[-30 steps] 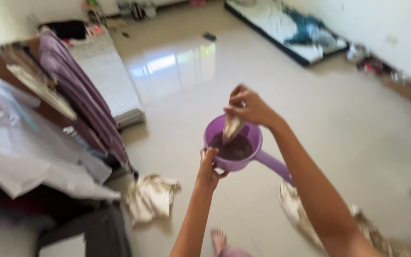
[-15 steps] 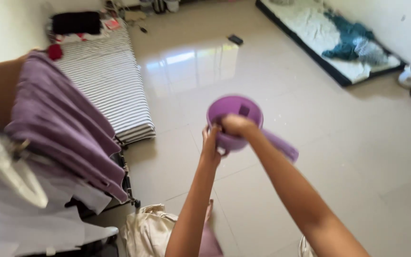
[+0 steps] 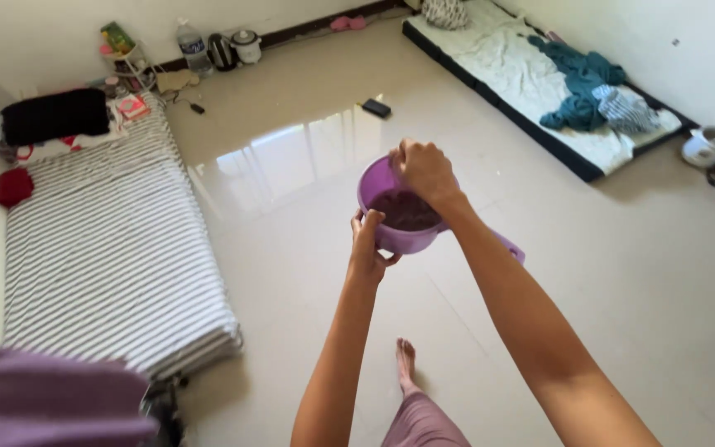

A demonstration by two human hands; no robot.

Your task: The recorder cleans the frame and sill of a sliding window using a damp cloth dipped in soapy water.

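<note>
held out at chest height over the shiny tile floor [image 3: 308,248]: a purple scoop [image 3: 399,211] with a short handle sticking out to the right behind the forearm. dark, wet-looking stuff inside it, too blurred to tell what. left hand [image 3: 368,248] cupped against the near side of the scoop, thumb hooked over the rim, fingers wrapped under the wall. right hand [image 3: 425,170] up over the far rim, fingers bunched in a closed fist, knuckles up; cannot tell whether anything is pinched inside it. both arms stretched forward, bare. a bare foot [image 3: 405,364] on the tiles below, and mauve trousers at the bottom edge.

to the left, a striped mattress [image 3: 109,257] on the floor, with a black pillow [image 3: 55,116] and a red cloth [image 3: 14,186] at its head. far right, a dark-edged mattress [image 3: 539,91] by the wall with a teal heap of clothes [image 3: 577,87] on it. a dark phone [image 3: 376,108] lying on the tiles well beyond the scoop. a kettle, a rice cooker and a water bottle [image 3: 192,45] along the far wall. blurred purple fabric [image 3: 43,406] in the near left corner.
</note>
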